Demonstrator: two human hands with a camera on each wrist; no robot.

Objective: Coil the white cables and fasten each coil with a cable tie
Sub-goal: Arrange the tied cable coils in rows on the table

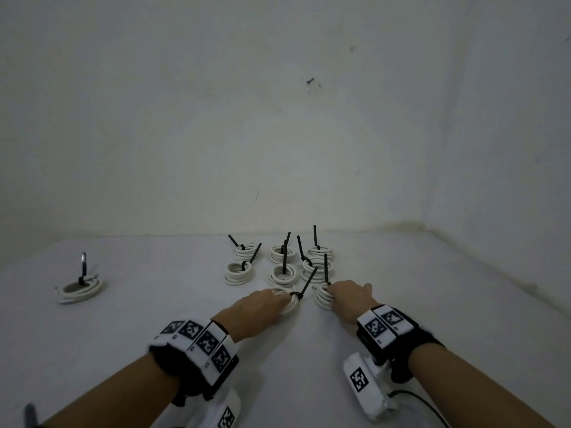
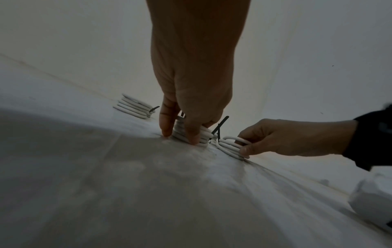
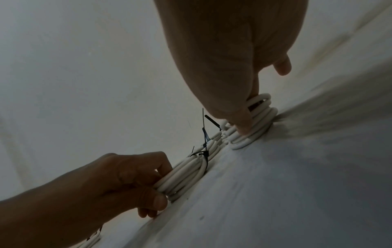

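Two white cable coils lie side by side on the white table, each bound with a black cable tie. My left hand [image 1: 275, 301] grips the left coil [image 1: 290, 305], thumb on one side and fingers on the other [image 2: 180, 136]; its tie [image 1: 304, 288] slants up to the right. My right hand [image 1: 335, 296] holds the right coil [image 1: 321, 299], fingers curled over the top and thumb at the side [image 2: 244, 147]. That coil's tie [image 1: 326, 270] stands upright. In the right wrist view a fingertip [image 3: 244, 129] presses on the right coil [image 3: 260, 117].
Several tied coils [image 1: 282, 264] stand in rows just behind my hands, ties pointing up. One more tied coil [image 1: 78, 288] lies alone at the far left. Walls close the table at the back and right. A dark object [image 1: 29, 413] shows at the bottom left.
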